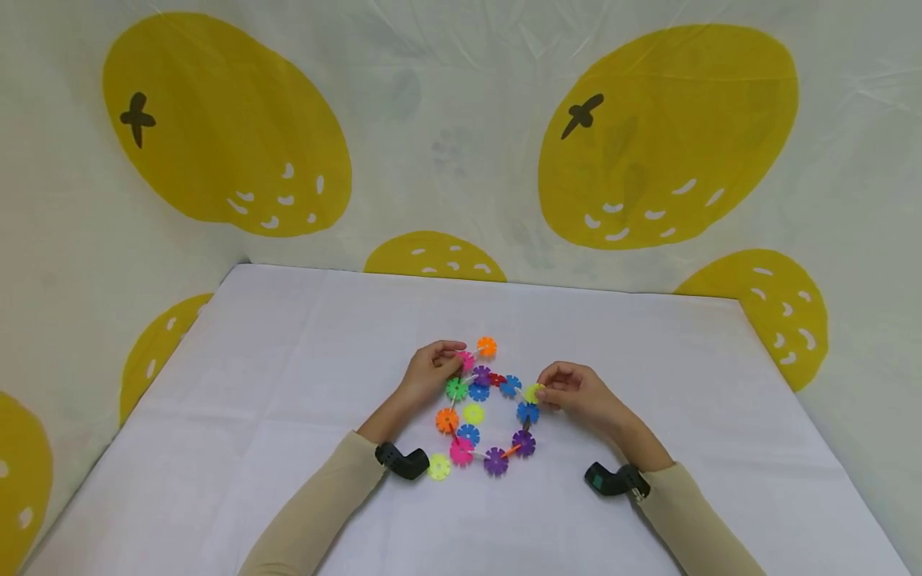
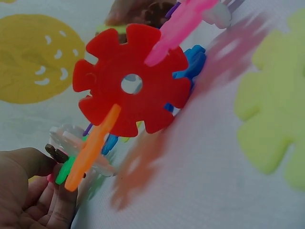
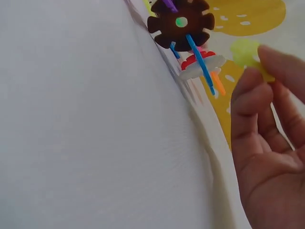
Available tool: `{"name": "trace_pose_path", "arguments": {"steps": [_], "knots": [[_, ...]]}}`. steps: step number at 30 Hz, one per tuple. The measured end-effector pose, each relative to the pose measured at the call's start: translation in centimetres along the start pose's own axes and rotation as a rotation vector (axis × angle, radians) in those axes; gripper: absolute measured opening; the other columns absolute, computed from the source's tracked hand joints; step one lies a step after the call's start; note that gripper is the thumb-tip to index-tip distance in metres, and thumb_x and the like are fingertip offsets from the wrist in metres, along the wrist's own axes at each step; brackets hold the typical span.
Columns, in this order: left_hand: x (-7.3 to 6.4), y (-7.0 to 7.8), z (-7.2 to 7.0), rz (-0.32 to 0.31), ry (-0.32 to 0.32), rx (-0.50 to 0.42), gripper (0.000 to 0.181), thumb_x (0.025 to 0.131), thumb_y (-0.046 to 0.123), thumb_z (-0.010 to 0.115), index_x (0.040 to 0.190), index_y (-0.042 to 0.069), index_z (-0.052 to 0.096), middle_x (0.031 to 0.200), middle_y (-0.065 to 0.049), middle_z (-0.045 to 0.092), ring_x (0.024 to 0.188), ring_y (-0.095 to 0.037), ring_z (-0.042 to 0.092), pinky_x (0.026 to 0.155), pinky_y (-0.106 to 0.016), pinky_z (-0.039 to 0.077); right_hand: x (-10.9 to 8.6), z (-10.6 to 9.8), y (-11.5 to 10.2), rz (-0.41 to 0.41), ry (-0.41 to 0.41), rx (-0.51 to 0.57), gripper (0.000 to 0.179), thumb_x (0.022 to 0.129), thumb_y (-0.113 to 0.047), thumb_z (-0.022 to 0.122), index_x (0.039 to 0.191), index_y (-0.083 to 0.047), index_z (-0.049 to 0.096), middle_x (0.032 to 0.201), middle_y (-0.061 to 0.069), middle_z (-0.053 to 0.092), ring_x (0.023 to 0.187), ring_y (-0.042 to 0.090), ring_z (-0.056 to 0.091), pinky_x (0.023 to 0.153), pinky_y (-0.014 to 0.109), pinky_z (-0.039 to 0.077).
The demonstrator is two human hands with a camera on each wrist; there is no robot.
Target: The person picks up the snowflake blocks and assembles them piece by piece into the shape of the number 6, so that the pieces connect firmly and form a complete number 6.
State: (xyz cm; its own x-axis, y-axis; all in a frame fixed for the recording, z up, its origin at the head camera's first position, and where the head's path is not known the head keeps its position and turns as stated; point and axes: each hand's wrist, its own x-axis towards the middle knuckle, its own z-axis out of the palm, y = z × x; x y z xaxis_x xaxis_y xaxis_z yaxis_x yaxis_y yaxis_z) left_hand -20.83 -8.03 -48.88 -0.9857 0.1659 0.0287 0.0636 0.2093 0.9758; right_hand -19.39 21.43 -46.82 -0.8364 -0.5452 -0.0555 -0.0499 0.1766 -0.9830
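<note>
A ring of interlocking notched plastic discs lies on the white table, joined edge to edge in several colours. Its orange disc [image 1: 447, 420], green disc [image 1: 457, 389] and purple disc [image 1: 495, 461] face up; a red disc [image 2: 131, 81] stands on edge close to the left wrist camera. At the ring's upper left, my left hand [image 1: 434, 370] pinches a pink disc [image 1: 467, 361]. Between thumb and fingers of my right hand [image 1: 579, 390] is a yellow disc [image 1: 533, 394], beside the ring's blue disc [image 1: 511, 386]. In the right wrist view this yellow disc looks apart from the ring.
Loose-looking yellow discs lie inside the ring [image 1: 473, 414] and below it near the left wrist [image 1: 438, 467]. Another orange disc [image 1: 487, 346] sits at the top. A white cloth with yellow fruit prints [image 1: 670, 136] hangs behind the table [image 1: 216, 416].
</note>
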Motion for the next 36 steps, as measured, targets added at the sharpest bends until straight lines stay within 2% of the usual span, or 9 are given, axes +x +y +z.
{"name": "trace_pose_path", "arguments": {"steps": [3, 7, 10, 17, 22, 29, 36], "knots": [[0.0, 0.1, 0.0, -0.010, -0.017, 0.010, 0.025, 0.095, 0.008, 0.062, 0.117, -0.001, 0.067, 0.097, -0.013, 0.068, 0.077, -0.012, 0.063, 0.074, -0.024, 0.055, 0.7, 0.0, -0.1, 0.033, 0.086, 0.029, 0.025, 0.092, -0.005, 0.066, 0.106, 0.013, 0.055, 0.085, -0.001, 0.065, 0.073, 0.011, 0.058, 0.067, 0.022, 0.051], [-0.1, 0.2, 0.0, -0.007, -0.031, -0.007, 0.024, 0.095, 0.007, 0.062, 0.116, -0.003, 0.066, 0.097, -0.015, 0.068, 0.077, -0.014, 0.065, 0.074, -0.027, 0.056, 1.6, 0.1, -0.1, 0.078, 0.168, 0.068, 0.023, 0.092, -0.010, 0.068, 0.106, 0.006, 0.058, 0.088, -0.001, 0.067, 0.076, 0.011, 0.061, 0.071, 0.021, 0.053], [0.0, 0.0, 0.1, -0.006, -0.038, -0.031, 0.024, 0.095, 0.007, 0.062, 0.116, -0.004, 0.065, 0.095, -0.016, 0.068, 0.076, -0.013, 0.066, 0.073, -0.027, 0.056, 2.3, 0.2, 0.0, 0.101, 0.200, 0.103, 0.020, 0.092, -0.011, 0.069, 0.105, 0.001, 0.059, 0.089, -0.001, 0.067, 0.076, 0.012, 0.063, 0.073, 0.022, 0.054], [0.0, -0.2, 0.0, 0.021, -0.065, -0.055, 0.026, 0.096, 0.008, 0.061, 0.117, -0.007, 0.064, 0.095, -0.019, 0.068, 0.073, -0.011, 0.066, 0.071, -0.027, 0.057, 3.4, 0.5, 0.3, 0.138, 0.235, 0.196, 0.020, 0.091, -0.009, 0.069, 0.105, 0.001, 0.059, 0.089, 0.001, 0.068, 0.077, 0.012, 0.065, 0.072, 0.022, 0.054], [0.0, -0.2, -0.2, 0.035, -0.079, -0.054, 0.026, 0.096, 0.008, 0.061, 0.116, -0.008, 0.063, 0.095, -0.019, 0.068, 0.071, -0.009, 0.064, 0.069, -0.026, 0.056, 4.2, 0.8, 0.1, 0.169, 0.250, 0.144, 0.026, 0.090, -0.013, 0.071, 0.109, 0.001, 0.060, 0.092, 0.002, 0.068, 0.079, 0.013, 0.065, 0.075, 0.022, 0.054], [0.2, -0.1, -0.2, 0.026, -0.106, -0.056, 0.026, 0.096, 0.007, 0.061, 0.117, -0.008, 0.063, 0.098, -0.020, 0.067, 0.072, -0.007, 0.063, 0.070, -0.024, 0.056, 5.2, 1.2, -0.1, 0.169, 0.275, 0.049, 0.031, 0.089, -0.015, 0.073, 0.110, 0.003, 0.061, 0.095, 0.004, 0.067, 0.080, 0.014, 0.064, 0.076, 0.021, 0.054], [0.2, -0.1, -0.2, 0.019, -0.122, -0.047, 0.025, 0.096, 0.006, 0.060, 0.117, -0.007, 0.063, 0.097, -0.019, 0.067, 0.072, -0.008, 0.063, 0.070, -0.024, 0.056, 5.8, 1.3, 0.1, 0.137, 0.265, 0.056, 0.027, 0.088, -0.009, 0.072, 0.109, 0.005, 0.062, 0.092, 0.001, 0.067, 0.079, 0.011, 0.064, 0.076, 0.020, 0.053]]}}
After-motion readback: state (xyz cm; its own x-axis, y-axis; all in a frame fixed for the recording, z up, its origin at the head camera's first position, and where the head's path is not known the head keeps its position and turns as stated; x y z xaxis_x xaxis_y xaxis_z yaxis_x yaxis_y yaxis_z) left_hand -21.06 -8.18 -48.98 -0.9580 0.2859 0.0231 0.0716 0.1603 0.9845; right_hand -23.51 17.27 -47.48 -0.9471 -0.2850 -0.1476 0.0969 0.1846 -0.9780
